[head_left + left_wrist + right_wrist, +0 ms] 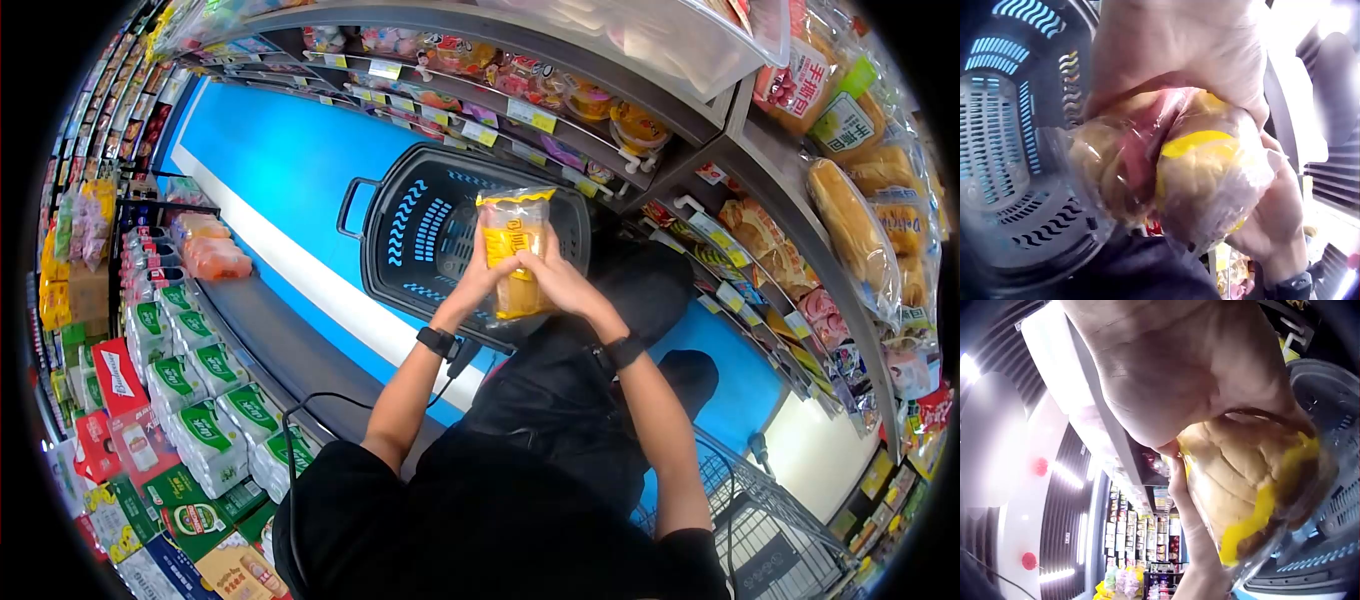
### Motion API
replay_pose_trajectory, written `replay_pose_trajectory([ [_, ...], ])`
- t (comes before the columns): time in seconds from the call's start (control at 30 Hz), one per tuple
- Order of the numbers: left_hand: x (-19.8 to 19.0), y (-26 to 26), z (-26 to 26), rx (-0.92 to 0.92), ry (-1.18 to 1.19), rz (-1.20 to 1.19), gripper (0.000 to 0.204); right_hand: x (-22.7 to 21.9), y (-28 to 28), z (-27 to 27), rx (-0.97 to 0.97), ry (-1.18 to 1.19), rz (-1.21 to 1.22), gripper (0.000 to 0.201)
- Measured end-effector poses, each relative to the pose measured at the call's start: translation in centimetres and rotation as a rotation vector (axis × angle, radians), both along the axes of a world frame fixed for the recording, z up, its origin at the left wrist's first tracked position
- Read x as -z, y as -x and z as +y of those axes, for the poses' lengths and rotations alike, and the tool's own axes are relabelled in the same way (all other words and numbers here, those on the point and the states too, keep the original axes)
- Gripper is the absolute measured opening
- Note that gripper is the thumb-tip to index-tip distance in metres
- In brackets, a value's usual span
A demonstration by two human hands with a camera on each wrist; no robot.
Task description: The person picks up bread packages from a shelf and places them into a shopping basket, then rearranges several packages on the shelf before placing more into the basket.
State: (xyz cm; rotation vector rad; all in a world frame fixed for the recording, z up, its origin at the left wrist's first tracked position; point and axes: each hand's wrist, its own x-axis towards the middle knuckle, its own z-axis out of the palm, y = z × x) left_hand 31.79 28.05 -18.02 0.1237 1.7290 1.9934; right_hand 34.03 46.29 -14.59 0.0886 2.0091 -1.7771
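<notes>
Both hands grip a clear plastic bag of bread (520, 238) with a yellow printed label, one hand on each side. My left hand (478, 281) clasps its left side and my right hand (562, 281) its right side, thumbs across the front. The bag is over a dark shopping basket (383, 255). In the left wrist view, the bread (1200, 178) shows as two rounded lumps under crinkled film, below the left palm (1179, 50). The right wrist view has a scored golden loaf (1235, 456) beneath the right palm (1191, 369).
Bread shelves (790, 165) rise close on the right, with packed loaves (850, 235) on top. Shrink-wrapped green-and-white can packs (210, 445) and drink cartons are stacked at the left. Behind the person at lower right is a wire cart (770, 530). Blue floor (270, 130) runs along the aisle.
</notes>
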Motion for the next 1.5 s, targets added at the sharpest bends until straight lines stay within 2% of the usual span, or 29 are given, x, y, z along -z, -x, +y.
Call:
replay_pose_trajectory([
  [0.07,5.5,1.5,-1.5,0.020,0.004,-0.089,0.104,3.7,1.4,-0.2,-0.022,0.003,-0.068,0.094],
  [0.17,8.5,2.4,-2.2,0.072,-0.022,-0.443,0.095,5.4,1.5,0.5,-0.043,0.066,-0.127,0.097],
  [0.23,13.6,3.1,-2.0,0.091,0.049,-0.609,0.103,6.5,1.2,1.6,-0.146,-0.152,-0.131,0.096],
  [0.27,17.1,3.6,-1.8,0.117,0.144,-0.625,0.114,3.2,1.2,1.8,-0.090,-0.377,-0.305,0.076],
  [0.3,18.9,3.4,-1.1,0.108,0.274,-0.667,0.121,2.1,0.9,2.6,-0.076,-0.382,-0.317,0.076],
  [0.37,24.9,2.9,0.7,0.149,0.539,-0.644,0.127,1.2,-0.7,5.3,-0.015,-0.366,-0.041,0.077],
  [0.4,26.9,1.9,1.5,0.168,0.521,-0.657,0.127,0.5,-1.9,6.8,0.073,-0.268,-0.007,0.066],
  [0.47,30.1,0.7,2.0,0.147,1.004,-0.308,0.117,-2.1,-3.7,10.6,0.147,-0.132,-0.015,0.047],
  [0.53,35.8,0.4,0.4,0.264,0.975,-0.275,0.108,-4.4,-5.9,14.6,0.286,0.062,-0.043,0.033],
  [0.57,37.3,0.5,0.3,0.366,0.957,-0.238,0.099,-5.6,-6.8,16.3,0.334,0.008,-0.066,0.032],
  [0.6,35.5,0.8,1.2,0.371,0.951,-0.234,0.099,-5.7,-8.1,18.5,0.370,-0.036,-0.044,0.031],
  [0.67,29.6,0.8,2.4,0.388,1.269,-0.334,0.084,-7.0,-10.2,21.5,0.464,-0.210,-0.026,0.031],
  [0.7,29.7,0.8,2.4,0.389,1.269,-0.336,0.084,-7.4,-11.1,22.7,0.518,-0.217,-0.006,0.032],
  [0.77,30.0,1.9,2.3,0.568,1.267,-0.284,0.078,-9.1,-12.2,24.1,0.628,-0.248,0.016,0.029],
  [0.8,28.8,1.7,2.5,0.510,1.268,-0.195,0.065,-10.1,-12.5,24.4,0.633,-0.250,0.021,0.029],
  [0.83,28.5,2.1,2.7,0.513,1.267,-0.186,0.065,-11.1,-12.8,24.6,0.739,-0.292,0.112,0.025],
  [0.9,29.5,3.3,2.3,0.587,1.242,-0.103,0.051,-12.0,-13.9,24.8,0.855,-0.338,0.216,0.021],
  [0.93,28.9,3.4,2.2,0.661,1.156,0.089,0.043,-12.5,-14.6,25.2,1.001,-0.465,0.399,0.016],
  [0.97,32.7,3.8,1.7,0.718,1.138,0.307,0.042,-13.4,-15.3,25.8,1.153,-0.602,0.594,0.011],
  [1.0,28.3,3.8,3.2,0.530,1.071,0.195,0.039,-14.6,-15.6,25.5,1.226,-0.708,0.754,0.015],
  [1.03,23.1,3.7,4.2,0.426,0.965,0.244,0.037,-16.1,-15.2,25.1,1.188,-0.910,0.937,0.022],
  [1.07,22.3,4.0,4.8,0.369,0.885,0.279,0.033,-17.9,-14.3,24.8,1.139,-1.119,1.101,0.030],
  [1.1,21.5,4.6,5.2,0.426,0.783,0.291,0.027,-19.9,-13.5,24.7,1.030,-1.357,1.129,0.053],
  [1.13,19.6,4.6,6.0,0.364,0.736,0.350,0.020,-21.8,-12.1,24.1,0.981,-1.407,1.169,0.068],
  [1.17,15.0,4.3,7.3,0.323,0.682,0.359,0.020,-23.2,-11.1,24.2,0.893,-1.433,1.215,0.077],
  [1.2,12.7,4.3,8.1,0.327,0.605,0.374,0.016,-24.0,-10.5,24.6,0.839,-1.461,1.161,0.082],
  [1.3,6.5,3.9,10.5,0.354,0.392,0.367,0.011,-24.4,-9.0,26.8,0.698,-1.360,0.993,0.071],
  [1.37,3.2,3.3,12.0,0.332,0.319,0.337,0.010,-24.3,-8.7,27.4,0.735,-1.426,0.929,0.066],
  [1.5,-3.5,1.2,14.2,0.329,0.278,0.606,0.011,-24.6,-9.1,25.7,0.813,-1.398,1.089,0.057],
])
